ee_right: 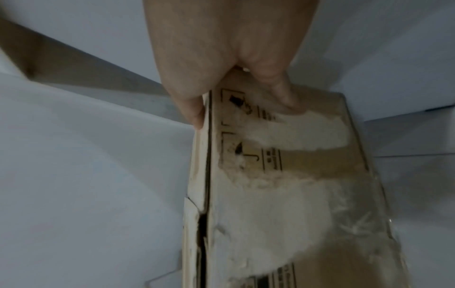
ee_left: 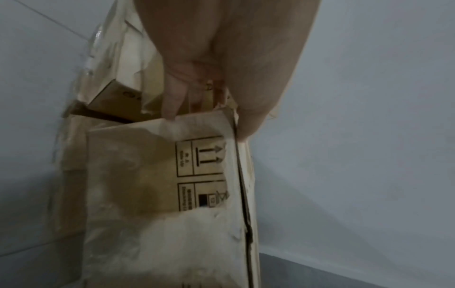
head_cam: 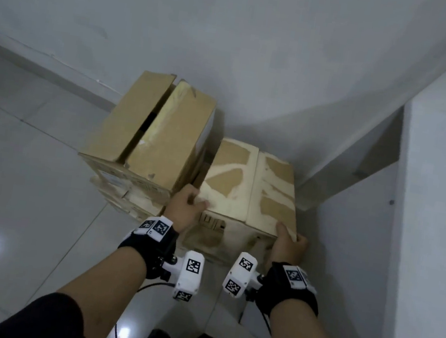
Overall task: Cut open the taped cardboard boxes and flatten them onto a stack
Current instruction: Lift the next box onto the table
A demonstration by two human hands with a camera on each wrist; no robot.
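A worn cardboard box [head_cam: 251,184] with torn, pale patches on top stands on the floor in a corner. My left hand [head_cam: 186,206] grips its near left top corner, thumb on top and fingers down the side. My right hand [head_cam: 288,244] grips its near right top corner the same way. The left wrist view shows my fingers [ee_left: 172,101] behind the box's printed side [ee_left: 152,194]. In the right wrist view my thumb [ee_right: 189,105] lies on one face and a finger [ee_right: 285,93] presses the printed face [ee_right: 283,194]. A taller box [head_cam: 152,136] with slightly parted top flaps stands to the left.
White walls [head_cam: 262,45] close in behind the boxes, and a white pillar [head_cam: 437,227] stands at the right. Glossy grey floor tiles [head_cam: 13,182] spread to the left. More flattened or crushed cardboard [head_cam: 125,201] lies under the taller box.
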